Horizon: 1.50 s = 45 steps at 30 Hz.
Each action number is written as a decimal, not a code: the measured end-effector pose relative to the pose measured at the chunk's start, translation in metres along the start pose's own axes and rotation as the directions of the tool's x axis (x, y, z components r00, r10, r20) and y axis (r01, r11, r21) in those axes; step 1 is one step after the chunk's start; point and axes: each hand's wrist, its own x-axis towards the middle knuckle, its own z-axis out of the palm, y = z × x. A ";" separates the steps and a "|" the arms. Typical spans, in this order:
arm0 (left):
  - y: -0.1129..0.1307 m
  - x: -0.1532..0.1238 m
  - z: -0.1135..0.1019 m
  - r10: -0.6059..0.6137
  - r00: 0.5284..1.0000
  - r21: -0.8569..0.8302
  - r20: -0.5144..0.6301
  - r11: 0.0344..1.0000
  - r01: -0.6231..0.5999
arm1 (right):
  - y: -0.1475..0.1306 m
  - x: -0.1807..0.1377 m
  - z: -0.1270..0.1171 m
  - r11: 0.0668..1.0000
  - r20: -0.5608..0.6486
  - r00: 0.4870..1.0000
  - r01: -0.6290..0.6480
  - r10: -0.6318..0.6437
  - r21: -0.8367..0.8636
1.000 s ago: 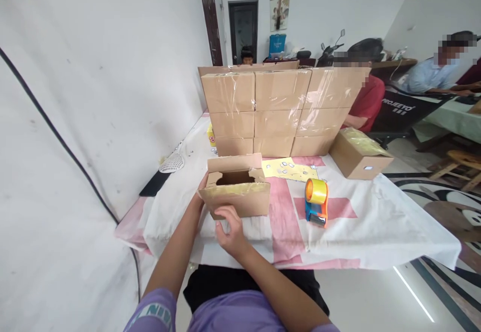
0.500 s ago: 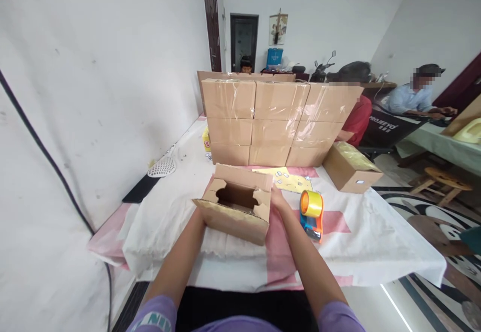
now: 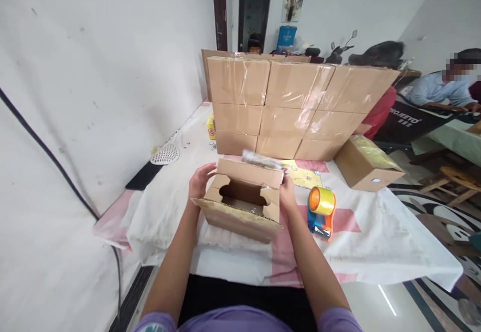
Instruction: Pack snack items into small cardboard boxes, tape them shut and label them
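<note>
From the head camera, a small cardboard box (image 3: 240, 204) stands open at the near middle of the cloth-covered table (image 3: 376, 241). Its two short end flaps are folded inward, leaving a notched gap through which the inside shows dark; I cannot make out anything in it. The long back flap stands up, and the long front flap tips outward toward the person.

Both forearms reach forward from purple sleeves, one on each side of the box. The left hand (image 3: 200, 180) lies against the box's left rear corner, fingers spread and curled lightly around the edge of the raised flap. The right hand (image 3: 287, 194) presses on the right end of the box, fingers wrapped over its far upper corner; the box hides the fingertips. So the box sits between the two hands, gripped at its ends, resting on the table.

Just right of the right hand lies an orange and blue tape dispenser (image 3: 320, 211) with a yellow roll. Behind the box a stack of sealed cartons (image 3: 296, 106) forms a wall three rows high, glossy with tape. A single closed carton (image 3: 366, 164) sits off to the right. By the wall on the left are a white mesh strainer (image 3: 165, 154) and a dark flat slab (image 3: 143, 175). Other people sit at work beyond the stack.
</note>
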 end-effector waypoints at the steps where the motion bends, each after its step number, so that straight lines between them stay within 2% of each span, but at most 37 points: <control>1: 0.008 -0.009 -0.005 0.059 0.998 -0.001 0.032 0.998 -0.059 | -0.007 0.003 -0.005 0.999 -0.085 0.996 0.033 -0.031 0.025; 2: 0.015 -0.019 -0.010 0.132 0.988 0.016 0.080 0.991 -0.134 | -0.017 0.005 -0.010 0.995 -0.179 0.982 0.074 -0.062 0.061; 4: 0.025 -0.042 -0.019 0.282 0.939 0.105 0.198 0.946 -0.306 | -0.041 0.010 -0.016 0.976 -0.326 0.940 0.158 -0.102 0.151; 6: 0.030 -0.060 -0.023 0.374 0.876 0.241 0.304 0.860 -0.450 | -0.070 0.010 -0.016 0.953 -0.358 0.927 0.202 -0.110 0.228; 9: 0.035 -0.074 -0.021 0.445 0.793 0.365 0.416 0.718 -0.593 | -0.109 0.000 -0.003 0.950 -0.232 0.969 0.153 -0.090 0.271; 11: 0.042 -0.072 -0.016 0.444 0.709 0.366 0.548 0.635 -0.680 | -0.127 -0.012 0.010 0.952 -0.127 0.990 0.091 -0.055 0.293; 14: 0.062 -0.060 -0.011 0.256 0.565 0.366 0.785 0.544 -0.755 | -0.137 -0.026 0.030 0.942 0.054 0.997 -0.071 0.056 0.328; 16: 0.073 -0.052 -0.011 0.133 0.524 0.396 0.842 0.507 -0.765 | -0.135 -0.031 0.038 0.923 0.182 0.972 -0.201 0.147 0.327; 18: 0.076 -0.050 -0.013 0.119 0.545 0.429 0.830 0.487 -0.761 | -0.129 -0.032 0.042 0.905 0.287 0.936 -0.291 0.203 0.311; 21: 0.064 -0.055 -0.019 0.261 0.648 0.474 0.715 0.500 -0.725 | -0.119 -0.029 0.040 0.906 0.349 0.911 -0.324 0.221 0.273; 24: 0.041 -0.066 -0.021 0.443 0.735 0.468 0.513 0.573 -0.673 | -0.118 -0.028 0.031 0.912 0.348 0.904 -0.339 0.248 0.231; 26: 0.027 -0.074 -0.017 0.526 0.781 0.422 0.338 0.656 -0.625 | -0.122 -0.029 0.021 0.916 0.352 0.893 -0.359 0.281 0.178; 29: 0.010 -0.082 -0.009 0.528 0.847 0.323 0.059 0.793 -0.517 | -0.128 -0.031 0.007 0.953 0.339 0.907 -0.292 0.250 0.080; 31: 0.002 -0.087 -0.005 0.477 0.878 0.262 -0.046 0.854 -0.450 | -0.128 -0.033 0.004 0.968 0.339 0.916 -0.245 0.216 0.046; 34: -0.006 -0.093 -0.003 0.429 0.898 0.215 -0.096 0.890 -0.402 | -0.123 -0.034 0.009 0.941 0.390 0.877 -0.332 0.281 0.068; 37: -0.007 -0.098 -0.007 0.388 0.920 0.224 -0.060 0.903 -0.367 | -0.116 -0.031 0.020 0.910 0.508 0.810 -0.400 0.293 0.112; 39: -0.006 -0.099 -0.013 0.339 0.941 0.240 -0.007 0.914 -0.327 | -0.114 -0.025 0.026 0.938 0.574 0.788 -0.334 0.225 0.092; 42: -0.005 -0.101 -0.023 0.263 0.964 0.266 0.035 0.927 -0.263 | -0.116 -0.013 0.028 0.993 0.633 0.767 -0.118 0.100 -0.013; 45: -0.005 -0.102 -0.033 0.219 0.976 0.307 0.001 0.929 -0.209 | -0.119 -0.002 0.023 0.992 0.747 0.660 0.028 0.074 -0.122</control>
